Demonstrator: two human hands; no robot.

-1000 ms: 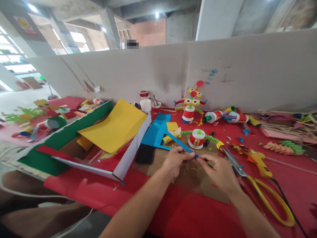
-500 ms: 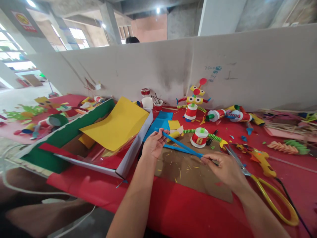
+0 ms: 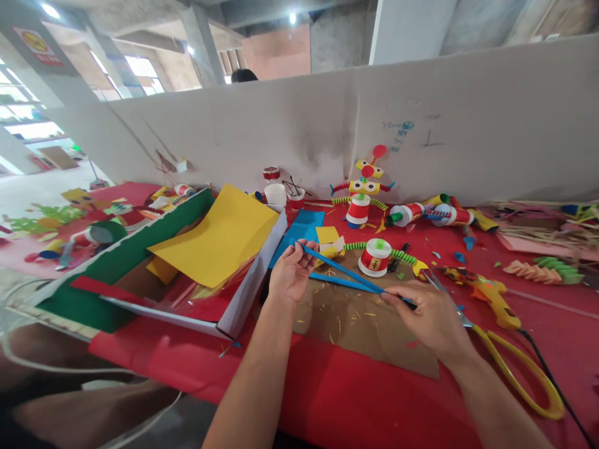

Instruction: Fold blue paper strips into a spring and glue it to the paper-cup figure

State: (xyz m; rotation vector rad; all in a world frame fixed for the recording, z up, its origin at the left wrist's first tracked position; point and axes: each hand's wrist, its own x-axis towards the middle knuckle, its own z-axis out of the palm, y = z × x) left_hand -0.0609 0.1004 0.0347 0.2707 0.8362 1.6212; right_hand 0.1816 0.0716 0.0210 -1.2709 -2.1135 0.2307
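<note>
My left hand (image 3: 290,275) pinches the far end of a thin blue paper strip (image 3: 344,272) near the blue sheet (image 3: 299,232). My right hand (image 3: 428,315) pinches the near end of the same strip, where a second blue strip meets it in a narrow V. Both hands hover over a brown cardboard sheet (image 3: 355,324) littered with yellow scraps, on the red table cover (image 3: 374,399). Just beyond the strip stands a red-and-white paper cup figure (image 3: 375,257) with green spring arms.
Yellow-handled scissors (image 3: 505,355) and a yellow glue gun (image 3: 489,293) lie to the right. A shallow box (image 3: 243,299) with yellow paper (image 3: 219,234) and green paper fills the left. More cup figures (image 3: 360,202) stand against the white partition (image 3: 327,125). Another person's head shows behind it.
My left hand slid from beside my right hand out along the blue strip to its far end, stretching the strip out. My right hand stayed pinched on the near end.
</note>
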